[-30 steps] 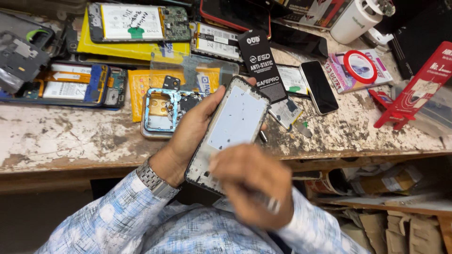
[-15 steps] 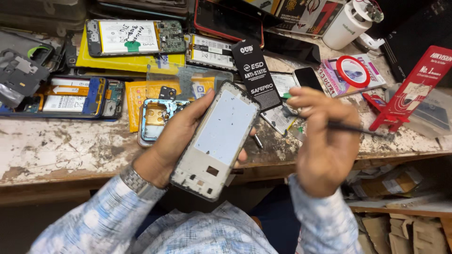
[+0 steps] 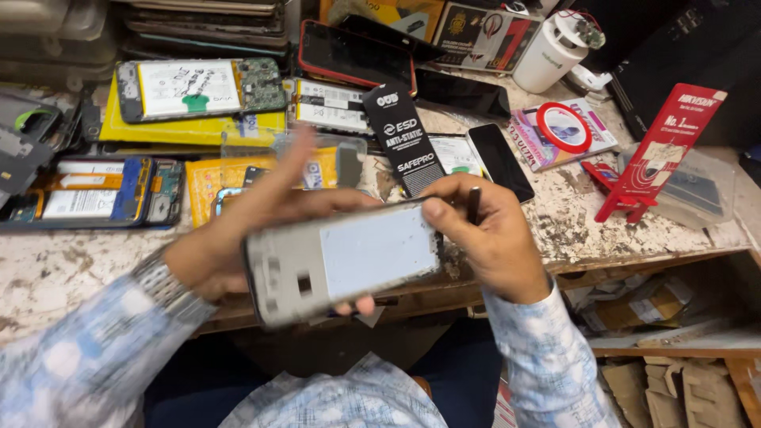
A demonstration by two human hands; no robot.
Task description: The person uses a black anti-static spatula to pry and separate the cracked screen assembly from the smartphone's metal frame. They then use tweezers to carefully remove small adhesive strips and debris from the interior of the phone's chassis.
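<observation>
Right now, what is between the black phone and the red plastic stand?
In the head view, a booklet with a red ring lies between the black phone and red stand.

A worn, paint-flaked workbench carries opened phones, a black phone, a black anti-static pouch, a white cup and a red card stand.

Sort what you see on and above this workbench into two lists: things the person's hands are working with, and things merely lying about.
In hand:
- grey phone frame, gripped by the left hand
- thin dark tool, in the right hand, which also touches the frame's end

Lying about:
- opened phone on yellow pad
- blue opened phone
- black phone
- white cup
- red stand
</observation>
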